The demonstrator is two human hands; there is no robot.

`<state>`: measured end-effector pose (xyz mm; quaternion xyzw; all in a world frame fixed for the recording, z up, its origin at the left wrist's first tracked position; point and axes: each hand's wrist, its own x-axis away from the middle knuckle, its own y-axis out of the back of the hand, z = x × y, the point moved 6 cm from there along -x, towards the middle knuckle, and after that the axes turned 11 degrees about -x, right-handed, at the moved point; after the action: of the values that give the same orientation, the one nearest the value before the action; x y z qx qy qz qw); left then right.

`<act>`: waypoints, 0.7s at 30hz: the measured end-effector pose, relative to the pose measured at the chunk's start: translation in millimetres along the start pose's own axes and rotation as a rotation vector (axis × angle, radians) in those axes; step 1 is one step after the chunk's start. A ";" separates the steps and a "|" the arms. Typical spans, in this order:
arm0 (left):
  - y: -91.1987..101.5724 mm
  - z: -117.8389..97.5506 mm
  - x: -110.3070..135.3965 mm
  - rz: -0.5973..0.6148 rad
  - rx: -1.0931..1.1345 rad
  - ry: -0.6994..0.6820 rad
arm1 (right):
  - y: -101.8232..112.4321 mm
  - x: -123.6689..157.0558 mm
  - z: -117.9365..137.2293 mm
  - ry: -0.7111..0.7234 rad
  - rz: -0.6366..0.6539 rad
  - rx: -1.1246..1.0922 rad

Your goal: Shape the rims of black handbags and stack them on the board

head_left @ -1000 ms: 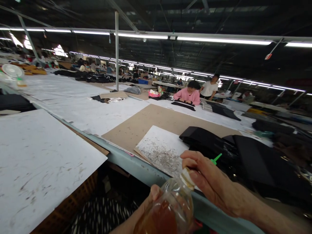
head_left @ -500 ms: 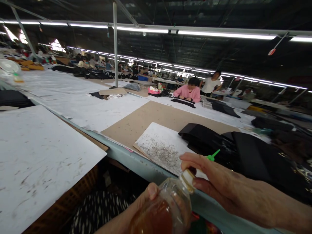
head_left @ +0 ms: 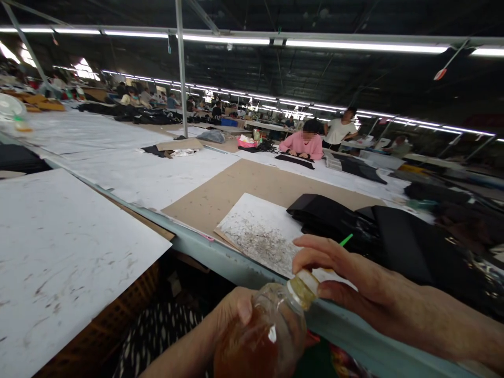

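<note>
Low in the head view, my left hand (head_left: 238, 310) is wrapped round a clear plastic bottle (head_left: 262, 341) holding amber-brown liquid. The bottle leans, with its neck up and to the right. On its mouth sits a white cap, yellowed with residue (head_left: 303, 289). My right hand (head_left: 354, 278) has its thumb and fingers round that cap. Behind the right hand, a thin green tip (head_left: 346, 240) pokes up; what it belongs to is mostly hidden. Beyond the hands, a white sheet with dark smears (head_left: 260, 231) lies on a brown board (head_left: 236, 184).
Stacked black pieces (head_left: 323, 210) lie to the right on the table. Another smeared white sheet (head_left: 59, 252) is at left, above a yellow-brown basket (head_left: 106, 320). The table's pale blue edge (head_left: 220, 262) runs diagonally. A person in pink (head_left: 303, 143) works across the table.
The view has shifted slightly. My right fingers and the cap have turned a little, and less of the green tip shows. My left hand still grips the bottle.
</note>
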<state>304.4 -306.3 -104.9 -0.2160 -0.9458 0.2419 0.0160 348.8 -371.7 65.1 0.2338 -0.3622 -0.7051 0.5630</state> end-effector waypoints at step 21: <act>-3.4 -54.7 -5.7 0.109 -0.281 -0.055 | 7.4 -12.2 -26.0 0.054 -0.101 -0.606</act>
<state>315.5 -286.6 -54.6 -0.2607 -0.9572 0.1135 -0.0533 375.7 -367.1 53.5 0.0913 -0.1084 -0.8016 0.5809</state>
